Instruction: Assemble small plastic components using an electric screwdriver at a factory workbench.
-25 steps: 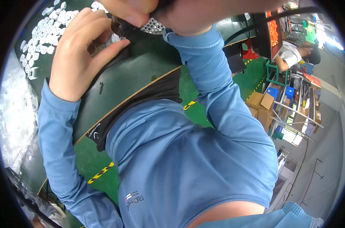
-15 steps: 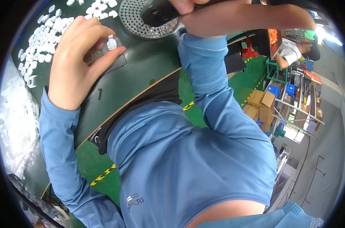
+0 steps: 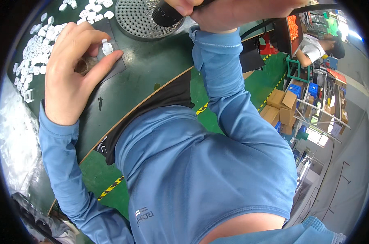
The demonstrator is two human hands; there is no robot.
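My left hand (image 3: pixel 68 71) is closed on a small white plastic part (image 3: pixel 107 47), with the thumb below it and the fingers above. This hand rests over a dark flat pad (image 3: pixel 116 70) on the green work table (image 3: pixel 129 87). My right hand (image 3: pixel 241 14) grips a black electric screwdriver (image 3: pixel 167 14), partly cut off by the top edge. The screwdriver's front end is over the right side of a round metal tray (image 3: pixel 131 20) full of holes, where small screws (image 3: pixel 154 29) lie. Its tip is hidden.
Many loose white parts (image 3: pixel 36 51) are heaped left of my left hand. Clear plastic bags (image 3: pixel 20 142) lie at the table's left edge. A black cord (image 3: pixel 290 14) runs off to the right. Farther right are a co-worker (image 3: pixel 312 51), cardboard boxes (image 3: pixel 280 105) and shelving.
The table, the tray and my left hand with the white part appear shifted left in the picture. My right hand has risen slightly, and the black cord now shows beside it.
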